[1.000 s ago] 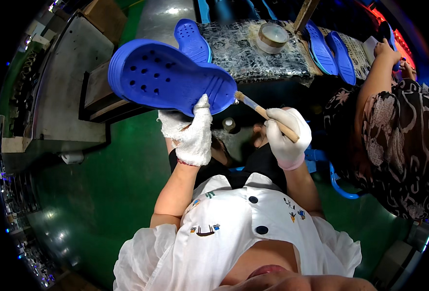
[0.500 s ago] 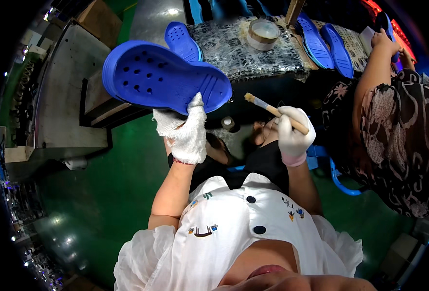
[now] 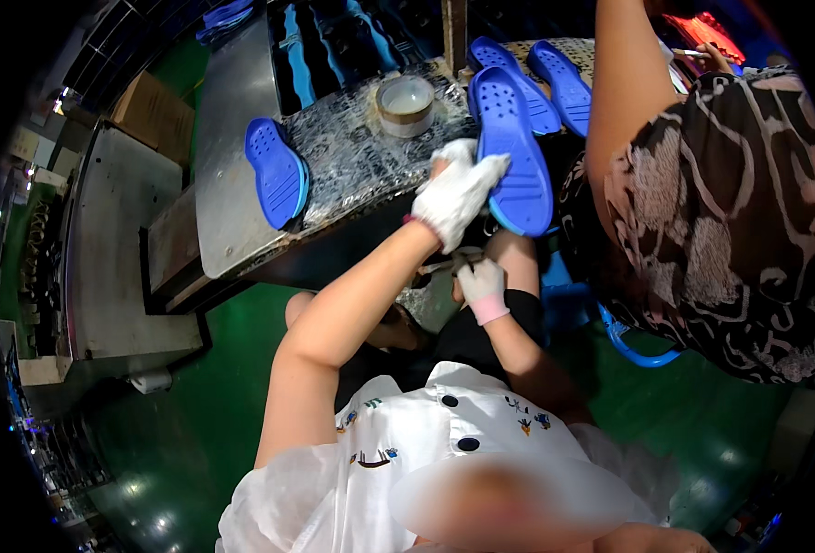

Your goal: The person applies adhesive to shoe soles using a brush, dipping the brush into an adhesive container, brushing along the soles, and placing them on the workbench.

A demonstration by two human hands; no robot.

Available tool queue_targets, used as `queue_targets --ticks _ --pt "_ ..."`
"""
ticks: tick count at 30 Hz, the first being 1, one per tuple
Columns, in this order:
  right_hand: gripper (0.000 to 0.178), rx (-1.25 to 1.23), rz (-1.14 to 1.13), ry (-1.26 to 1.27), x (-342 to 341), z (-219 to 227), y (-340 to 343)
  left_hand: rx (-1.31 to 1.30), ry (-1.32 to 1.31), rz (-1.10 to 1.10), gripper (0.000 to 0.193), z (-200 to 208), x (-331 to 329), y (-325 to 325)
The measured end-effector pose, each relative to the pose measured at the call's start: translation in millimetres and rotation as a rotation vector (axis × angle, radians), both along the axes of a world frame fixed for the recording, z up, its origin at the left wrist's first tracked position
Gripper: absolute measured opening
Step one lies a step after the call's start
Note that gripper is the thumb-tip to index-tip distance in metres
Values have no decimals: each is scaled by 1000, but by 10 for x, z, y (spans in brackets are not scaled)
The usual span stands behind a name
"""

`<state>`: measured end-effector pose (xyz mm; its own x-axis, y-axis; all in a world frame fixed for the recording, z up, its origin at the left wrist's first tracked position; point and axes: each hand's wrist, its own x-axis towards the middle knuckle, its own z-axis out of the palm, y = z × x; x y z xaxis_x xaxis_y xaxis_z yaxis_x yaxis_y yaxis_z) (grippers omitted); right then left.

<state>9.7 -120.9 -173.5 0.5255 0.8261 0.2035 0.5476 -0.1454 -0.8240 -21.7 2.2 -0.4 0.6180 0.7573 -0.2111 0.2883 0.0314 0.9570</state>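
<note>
My left hand (image 3: 451,198), in a white knit glove, pinches the edge of a blue shoe sole (image 3: 516,161) with rows of holes at its far end. The sole hangs in front of the bench's edge, toe end away from me. Low over my lap is my right hand (image 3: 483,284), gloved with a pink cuff and closed. It grips a brush (image 3: 437,268), of which only part of the thin pale handle shows; the bristles cannot be made out. A small round container (image 3: 466,253) sits just beyond that hand, partly hidden.
On the plastic-wrapped bench (image 3: 334,175) lie a tape roll (image 3: 405,103) and another blue sole (image 3: 275,173). Two more soles (image 3: 562,85) lie at the back right. A person in a patterned top (image 3: 716,203) sits close on my right, one arm (image 3: 630,83) stretched forward. A metal cabinet (image 3: 117,240) stands left.
My left hand has carried the sole right and away from me, turning its toe end forward. My right hand has dropped with the brush toward the small container. The view has shifted right.
</note>
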Motion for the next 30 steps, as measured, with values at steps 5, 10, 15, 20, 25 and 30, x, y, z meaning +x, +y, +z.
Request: queue_targets --ticks 5,10,15,20,25,30 --pt "17 -16 -1 145 -65 47 44 27 -201 136 58 -33 652 553" --pt "19 -70 6 172 -27 139 78 491 -104 122 35 131 330 413" --pt "25 -87 20 96 6 80 79 1397 -49 493 30 -4 -901 54" --pt "29 -149 73 186 -41 111 166 1220 467 563 41 -473 -1995 222" --pt "29 -131 71 122 -131 -139 213 1029 -29 681 27 -867 -2320 179" --pt "30 -113 45 177 -74 -208 120 487 -215 825 15 -689 -2255 -331"
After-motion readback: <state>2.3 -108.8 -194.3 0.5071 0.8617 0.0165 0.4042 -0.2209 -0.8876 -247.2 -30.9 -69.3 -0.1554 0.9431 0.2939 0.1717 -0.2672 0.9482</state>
